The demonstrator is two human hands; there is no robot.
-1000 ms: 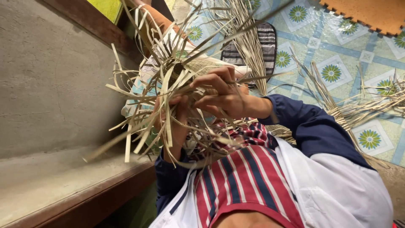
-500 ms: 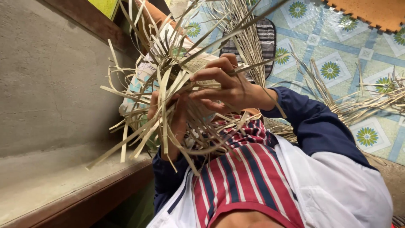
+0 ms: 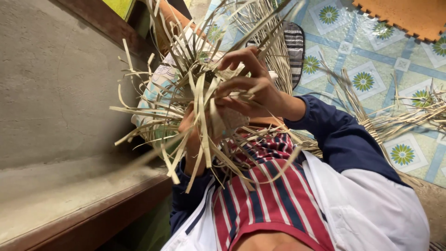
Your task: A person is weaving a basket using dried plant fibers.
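1. There is a single view, from a camera worn on the person's head.
2. It looks steeply down along the person's own chest, so the striped shirt (image 3: 274, 204) fills the bottom of the frame.
3. The picture is tilted: the grey wall (image 3: 55, 93) fills the left side and the patterned floor (image 3: 371, 60) runs across the upper right.
4. The camera sits very near the hands; the right hand (image 3: 253, 90) and the left hand (image 3: 195, 139) are at the centre, wrapped in the bundle of dry straw strips (image 3: 195, 97).
5. With only one view, no second camera shares any part of the scene.
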